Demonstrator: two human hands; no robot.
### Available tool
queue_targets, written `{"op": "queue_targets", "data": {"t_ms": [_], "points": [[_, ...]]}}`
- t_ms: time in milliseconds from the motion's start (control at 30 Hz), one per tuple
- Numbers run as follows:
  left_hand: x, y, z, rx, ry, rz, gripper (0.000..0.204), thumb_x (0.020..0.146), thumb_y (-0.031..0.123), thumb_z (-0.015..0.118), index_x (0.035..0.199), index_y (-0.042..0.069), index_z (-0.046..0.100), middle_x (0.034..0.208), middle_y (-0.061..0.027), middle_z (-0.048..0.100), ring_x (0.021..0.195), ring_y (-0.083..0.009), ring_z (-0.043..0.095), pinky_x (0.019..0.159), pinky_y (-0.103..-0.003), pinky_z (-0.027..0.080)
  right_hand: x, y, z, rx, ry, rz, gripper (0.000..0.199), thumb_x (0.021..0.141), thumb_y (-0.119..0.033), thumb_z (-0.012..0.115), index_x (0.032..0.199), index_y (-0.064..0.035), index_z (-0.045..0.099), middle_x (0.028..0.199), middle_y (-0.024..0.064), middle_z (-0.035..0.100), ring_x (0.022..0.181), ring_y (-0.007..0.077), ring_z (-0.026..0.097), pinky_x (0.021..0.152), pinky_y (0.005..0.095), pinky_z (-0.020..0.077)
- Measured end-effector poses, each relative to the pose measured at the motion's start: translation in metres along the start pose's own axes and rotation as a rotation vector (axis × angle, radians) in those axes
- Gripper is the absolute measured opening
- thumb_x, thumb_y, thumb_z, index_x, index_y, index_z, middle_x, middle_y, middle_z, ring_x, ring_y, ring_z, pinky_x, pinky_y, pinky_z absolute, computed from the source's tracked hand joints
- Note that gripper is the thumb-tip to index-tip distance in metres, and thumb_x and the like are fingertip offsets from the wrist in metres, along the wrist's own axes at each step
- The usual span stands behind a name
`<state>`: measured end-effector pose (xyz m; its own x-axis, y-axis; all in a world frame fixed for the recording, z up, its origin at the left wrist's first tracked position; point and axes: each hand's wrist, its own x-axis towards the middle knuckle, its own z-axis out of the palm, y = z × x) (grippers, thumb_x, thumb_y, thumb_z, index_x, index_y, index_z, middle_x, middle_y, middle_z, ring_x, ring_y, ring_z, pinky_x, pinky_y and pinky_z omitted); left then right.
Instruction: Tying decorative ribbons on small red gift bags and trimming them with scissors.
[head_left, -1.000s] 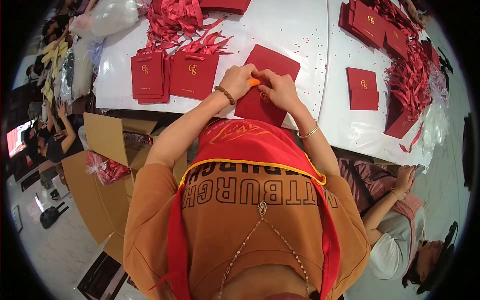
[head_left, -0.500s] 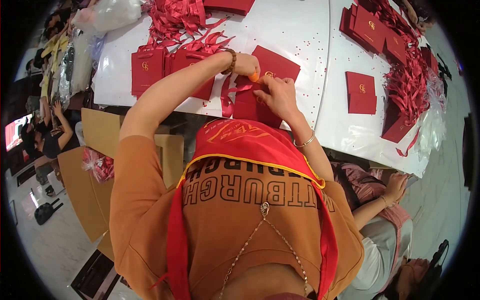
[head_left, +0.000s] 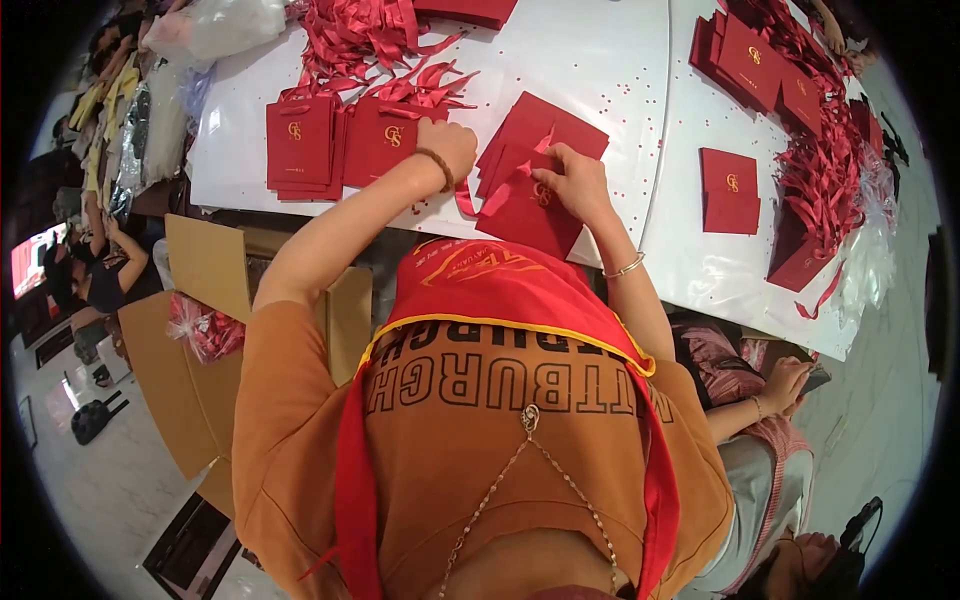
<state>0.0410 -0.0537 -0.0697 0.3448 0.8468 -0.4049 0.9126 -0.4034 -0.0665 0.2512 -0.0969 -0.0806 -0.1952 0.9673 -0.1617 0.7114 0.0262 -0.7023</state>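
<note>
In front of me a flat red paper bag (head_left: 525,220) with gold print lies at the table's near edge, a red ribbon (head_left: 541,142) standing up from it. My right hand (head_left: 575,182) rests on its right side, thumb and forefinger pinched at the bag's upper edge beside the ribbon. My left hand (head_left: 449,148) is curled closed over the right edge of a neighbouring stack of red bags (head_left: 384,140); its fingertips are hidden, so what it holds cannot be made out. Another loose ribbon (head_left: 464,199) hangs between the two. More red bags (head_left: 575,125) lie beneath and behind the one in front.
A further red stack (head_left: 298,150) stands at the left, with a heap of red ribbons (head_left: 355,45) behind. Right of a table seam lie red bags (head_left: 730,190) and more ribbons (head_left: 825,180). Open cardboard boxes (head_left: 205,265) stand at left; a person's hands (head_left: 788,382) show at right.
My left hand has moved left, away from the ribbon on the front bag, to the neighbouring stack. The right hand stays at the bag, and the ribbon there now stands up.
</note>
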Motion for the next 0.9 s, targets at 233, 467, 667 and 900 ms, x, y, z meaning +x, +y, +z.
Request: {"op": "queue_targets", "data": {"t_ms": [233,467,667,900], "points": [[-0.003,-0.002,0.011,-0.156,0.318,0.02,0.012,0.074,0.017,0.054,0.079,0.009,0.062,0.079,-0.012,0.063,0.076,-0.0259,0.06,0.068,-0.041,0.039,0.003,0.006,0.005,0.019,0.002,-0.003,0.031,0.073,-0.021,0.069,0.096,-0.0027,0.06,0.074,0.0135,0.063,0.069,0.0254,0.062,0.062,0.0326,0.047],[0.009,0.037,-0.01,-0.77,0.294,0.272,0.018,0.072,0.021,0.059,0.073,0.003,0.054,0.063,-0.0128,0.057,0.058,-0.0279,0.056,0.053,-0.037,0.042,0.004,-0.003,0.001,-0.01,-0.015,-0.108,0.03,0.068,-0.025,0.071,0.089,-0.0057,0.061,0.08,0.0121,0.058,0.078,0.0304,0.056,0.067,0.0402,0.0433],[0.007,0.038,-0.006,-0.703,0.267,0.228,0.017,0.072,0.021,0.058,0.072,0.004,0.054,0.064,-0.0124,0.058,0.062,-0.0306,0.057,0.054,-0.041,0.042,-0.03,-0.003,-0.027,-0.327,0.171,-0.25,0.032,0.065,-0.02,0.073,0.091,-0.0055,0.059,0.091,0.0113,0.05,0.083,0.0297,0.051,0.066,0.0404,0.0433],[0.006,0.047,-0.013,-1.048,0.421,0.191,0.011,0.072,0.014,0.06,0.074,0.004,0.056,0.066,-0.0124,0.06,0.059,-0.0274,0.059,0.053,-0.036,0.045,-0.029,0.013,-0.021,0.014,0.083,0.043,0.032,0.067,-0.014,0.072,0.094,-0.0034,0.057,0.08,0.013,0.055,0.072,0.0264,0.055,0.064,0.0334,0.0452]]}}
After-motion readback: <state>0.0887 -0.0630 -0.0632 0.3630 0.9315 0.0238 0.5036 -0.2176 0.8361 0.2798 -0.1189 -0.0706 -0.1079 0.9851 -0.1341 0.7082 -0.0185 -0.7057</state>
